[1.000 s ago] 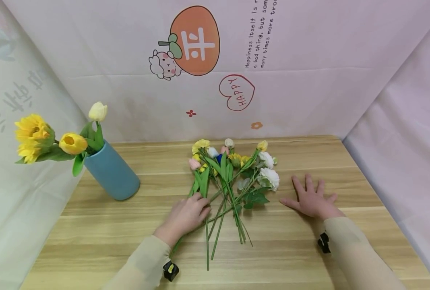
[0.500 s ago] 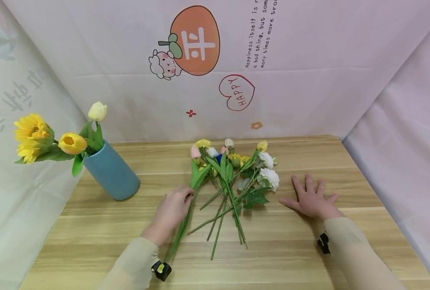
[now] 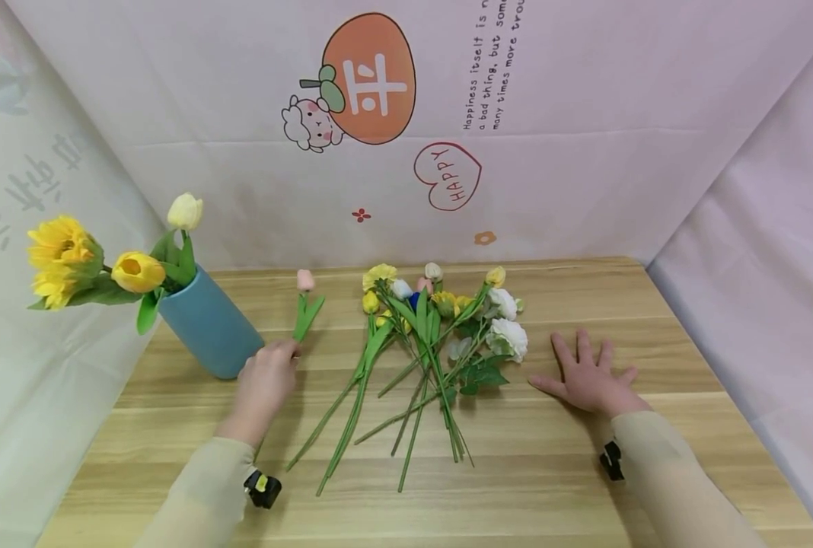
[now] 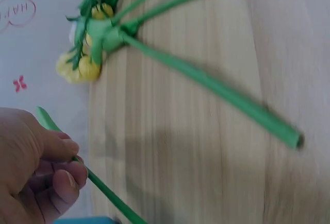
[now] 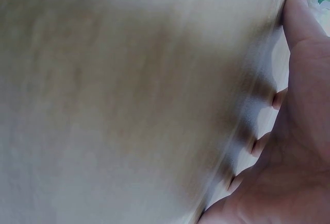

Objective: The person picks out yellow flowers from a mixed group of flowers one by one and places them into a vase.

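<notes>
Pink tulip, its stem pinched in the left hand, has come clear of the loose flowers to lie between them and the blue vase, seemingly singled out, while the right hand rests, fingers spread, on the table.

I am seeing the bench evenly lit; my right grip is casting soft shadows in its dim, blurry view.

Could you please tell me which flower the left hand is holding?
The pink tulip between the blue vase and the flower pile: the left hand pinches its stem, while every other flower is in the vase or the pile.
</notes>
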`<act>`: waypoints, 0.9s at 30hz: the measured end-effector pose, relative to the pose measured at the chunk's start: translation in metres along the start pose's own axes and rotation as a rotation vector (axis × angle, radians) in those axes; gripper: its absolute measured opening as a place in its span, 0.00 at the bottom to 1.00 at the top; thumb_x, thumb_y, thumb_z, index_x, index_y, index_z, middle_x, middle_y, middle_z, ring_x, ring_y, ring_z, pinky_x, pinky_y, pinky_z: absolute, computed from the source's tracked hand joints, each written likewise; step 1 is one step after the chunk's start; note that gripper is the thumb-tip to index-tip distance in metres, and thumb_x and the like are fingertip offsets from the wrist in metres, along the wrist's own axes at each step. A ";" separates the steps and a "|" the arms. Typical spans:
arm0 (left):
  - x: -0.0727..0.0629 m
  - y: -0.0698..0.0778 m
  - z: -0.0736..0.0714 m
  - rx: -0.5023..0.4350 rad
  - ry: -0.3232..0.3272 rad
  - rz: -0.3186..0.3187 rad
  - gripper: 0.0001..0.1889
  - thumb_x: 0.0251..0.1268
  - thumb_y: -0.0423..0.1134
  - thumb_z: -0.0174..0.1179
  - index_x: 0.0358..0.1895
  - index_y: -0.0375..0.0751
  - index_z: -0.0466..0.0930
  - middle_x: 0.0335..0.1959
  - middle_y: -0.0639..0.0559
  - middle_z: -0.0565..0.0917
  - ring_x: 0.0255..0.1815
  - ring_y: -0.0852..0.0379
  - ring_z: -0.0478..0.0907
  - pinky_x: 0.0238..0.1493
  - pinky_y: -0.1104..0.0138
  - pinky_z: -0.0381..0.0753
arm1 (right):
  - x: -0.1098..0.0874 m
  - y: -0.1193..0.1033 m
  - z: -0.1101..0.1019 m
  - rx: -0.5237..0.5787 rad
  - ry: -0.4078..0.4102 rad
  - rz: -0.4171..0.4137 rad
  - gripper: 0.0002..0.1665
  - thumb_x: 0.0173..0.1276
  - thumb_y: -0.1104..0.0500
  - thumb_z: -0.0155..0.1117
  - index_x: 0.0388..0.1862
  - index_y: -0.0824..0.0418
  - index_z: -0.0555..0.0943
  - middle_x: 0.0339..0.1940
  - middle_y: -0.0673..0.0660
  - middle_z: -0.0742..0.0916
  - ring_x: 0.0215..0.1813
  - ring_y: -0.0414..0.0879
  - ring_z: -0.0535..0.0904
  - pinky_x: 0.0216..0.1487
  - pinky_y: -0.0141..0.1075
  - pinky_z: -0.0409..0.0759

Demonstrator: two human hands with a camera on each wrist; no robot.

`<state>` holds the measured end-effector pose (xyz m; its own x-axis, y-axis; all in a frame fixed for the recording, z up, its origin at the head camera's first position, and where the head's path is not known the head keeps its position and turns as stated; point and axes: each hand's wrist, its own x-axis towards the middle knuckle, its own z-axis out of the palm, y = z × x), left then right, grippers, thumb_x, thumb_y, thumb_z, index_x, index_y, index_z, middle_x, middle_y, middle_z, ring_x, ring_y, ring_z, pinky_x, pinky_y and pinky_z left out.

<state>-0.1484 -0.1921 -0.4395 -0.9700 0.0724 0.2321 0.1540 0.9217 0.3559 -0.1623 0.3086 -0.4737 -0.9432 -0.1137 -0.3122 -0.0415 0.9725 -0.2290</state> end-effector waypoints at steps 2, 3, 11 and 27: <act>0.000 -0.004 -0.002 0.014 -0.037 -0.031 0.08 0.69 0.23 0.58 0.45 0.33 0.86 0.40 0.38 0.87 0.31 0.36 0.85 0.21 0.50 0.81 | 0.000 0.000 0.000 -0.002 0.002 0.000 0.65 0.66 0.18 0.48 0.84 0.60 0.46 0.79 0.81 0.43 0.72 0.91 0.34 0.50 0.91 0.39; 0.000 -0.006 -0.002 0.022 -0.054 -0.042 0.09 0.69 0.23 0.57 0.45 0.33 0.85 0.41 0.38 0.87 0.30 0.37 0.85 0.21 0.51 0.80 | 0.000 -0.001 0.000 -0.002 0.001 0.000 0.65 0.66 0.18 0.48 0.84 0.60 0.46 0.79 0.81 0.43 0.72 0.91 0.34 0.50 0.91 0.39; 0.000 -0.015 0.002 0.088 -0.128 -0.054 0.10 0.67 0.21 0.58 0.47 0.32 0.83 0.42 0.36 0.84 0.29 0.39 0.84 0.20 0.53 0.80 | 0.001 0.000 0.002 -0.007 0.002 0.000 0.65 0.66 0.18 0.47 0.84 0.59 0.45 0.79 0.80 0.43 0.72 0.91 0.35 0.49 0.91 0.40; 0.009 0.023 0.016 0.067 -0.123 -0.054 0.08 0.72 0.36 0.61 0.46 0.39 0.87 0.37 0.45 0.85 0.28 0.49 0.83 0.25 0.55 0.81 | 0.004 0.006 0.006 0.014 0.028 0.001 0.65 0.65 0.17 0.48 0.85 0.57 0.45 0.80 0.80 0.43 0.72 0.91 0.35 0.50 0.91 0.38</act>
<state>-0.1566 -0.1644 -0.4437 -0.9929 0.0646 0.1001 0.0923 0.9485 0.3031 -0.1644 0.3128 -0.4825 -0.9520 -0.1069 -0.2869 -0.0362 0.9698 -0.2413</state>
